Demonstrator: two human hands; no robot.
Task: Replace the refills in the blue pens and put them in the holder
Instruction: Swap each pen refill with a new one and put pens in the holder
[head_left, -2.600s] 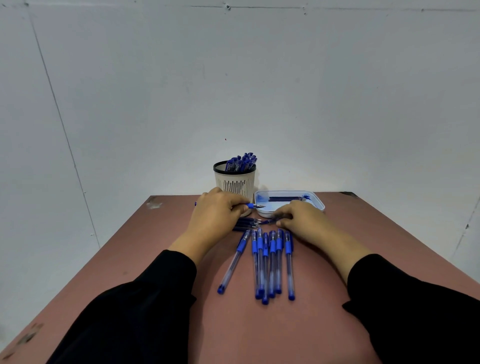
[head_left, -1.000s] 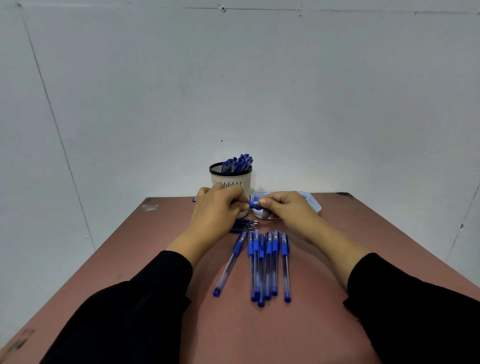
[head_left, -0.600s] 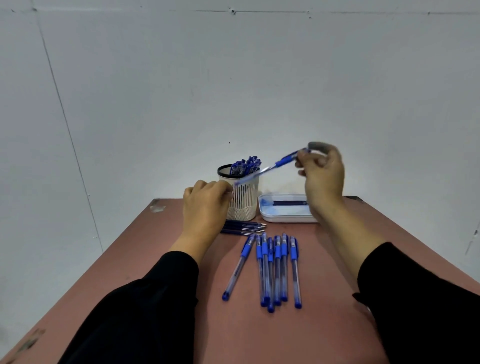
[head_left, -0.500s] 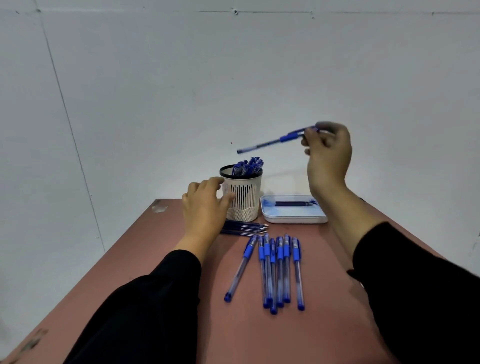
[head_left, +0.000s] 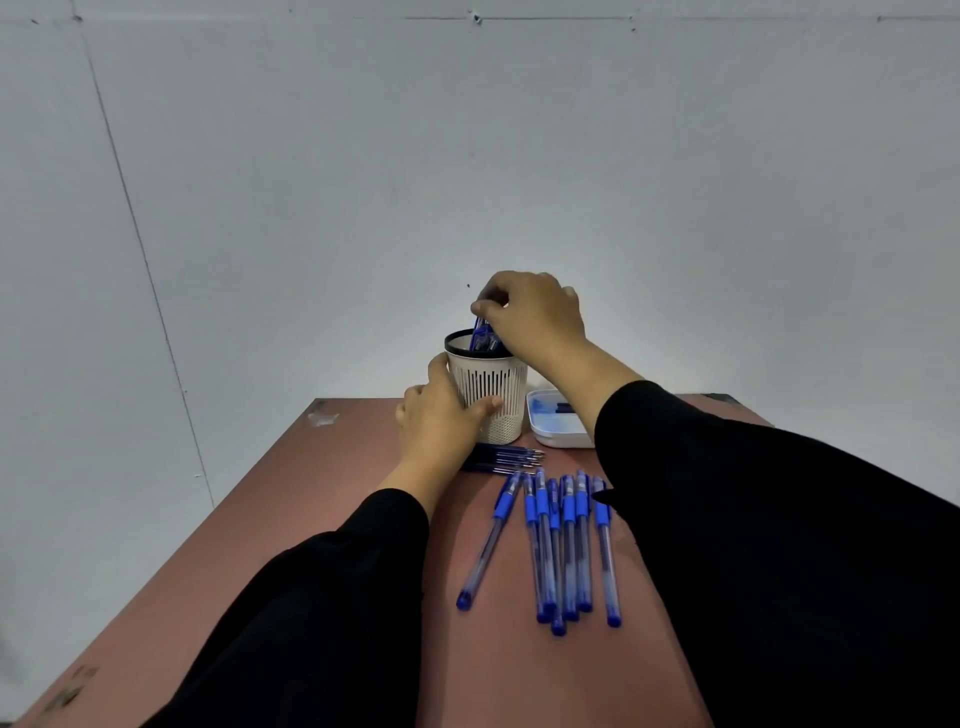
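Note:
A white slotted pen holder (head_left: 496, 395) with a black rim stands at the far middle of the table. My left hand (head_left: 441, 415) wraps round its left side, thumb across the front. My right hand (head_left: 530, 312) hovers over the rim and pinches the top of a blue pen (head_left: 480, 335) that stands down inside among other blue pens. Several blue pens (head_left: 566, 540) lie in a row on the table nearer me, one (head_left: 488, 540) slanted apart on the left. A small bunch of dark refills (head_left: 506, 460) lies just in front of the holder.
A white shallow tray (head_left: 553, 423) with a blue inside sits right of the holder, partly hidden by my right forearm. The reddish-brown table (head_left: 322, 499) ends at a white wall behind the holder; its left edge runs diagonally towards me.
My right hand took the pen from my left, lifted it high to the right, then brought it down into the holder. My left hand moved from the pen to the holder's side.

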